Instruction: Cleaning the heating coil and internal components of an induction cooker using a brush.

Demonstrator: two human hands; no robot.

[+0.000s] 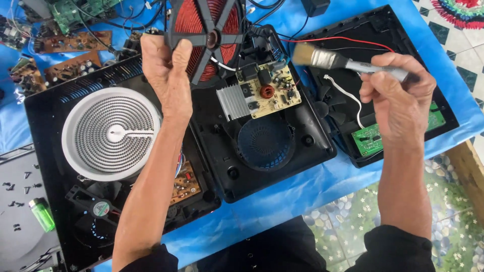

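Head view, entry: our left hand (pixel 166 65) grips the copper induction coil (pixel 206 35), tilted up off the open black cooker base (pixel 262 166), likely to bare the circuit board (pixel 269 90). Our right hand (pixel 398 95) is closed round a paintbrush (pixel 333 60), bristles above that board. All lies on a blue sheet (pixel 302 196); pebble-patterned floor (pixel 348 226) below.

Bright, even daylight, no hard shadows. Slight glare on black plastic housing (pixel 312 146) by my right hand (pixel 398 95). Pic sharp in center; mild wide-angle bend at edges. Brush bristles (pixel 303 54) a bit soft, prob motion blur.
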